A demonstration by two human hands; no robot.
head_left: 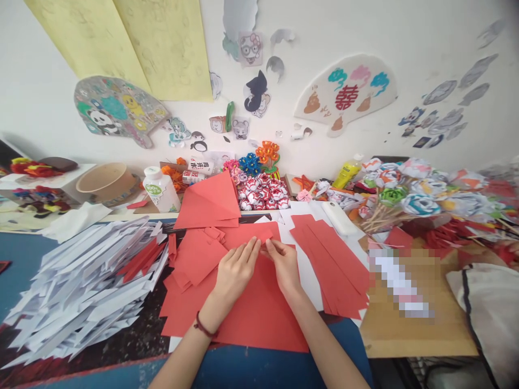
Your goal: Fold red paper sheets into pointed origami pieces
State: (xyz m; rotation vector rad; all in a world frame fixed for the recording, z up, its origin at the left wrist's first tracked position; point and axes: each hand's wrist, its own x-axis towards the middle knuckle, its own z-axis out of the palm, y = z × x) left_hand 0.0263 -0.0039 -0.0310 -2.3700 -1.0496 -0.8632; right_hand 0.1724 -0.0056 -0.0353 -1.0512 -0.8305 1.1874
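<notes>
A small folded-looking piece of red paper is between my two hands, just above a stack of larger red paper sheets. My left hand has its fingers pressed together, with the tips on the piece's left edge. On the other side, my right hand pinches the piece between thumb and fingers. Small red paper slips and cut red sheets lie left of my left hand. To the right of my right hand are long red paper strips on white paper.
A big heap of folded white paper strips covers the left of the table. Behind the sheets stand a white bottle, red-and-white paper flowers and a yellow bottle. Wrapped flowers and a cardboard sheet are at right.
</notes>
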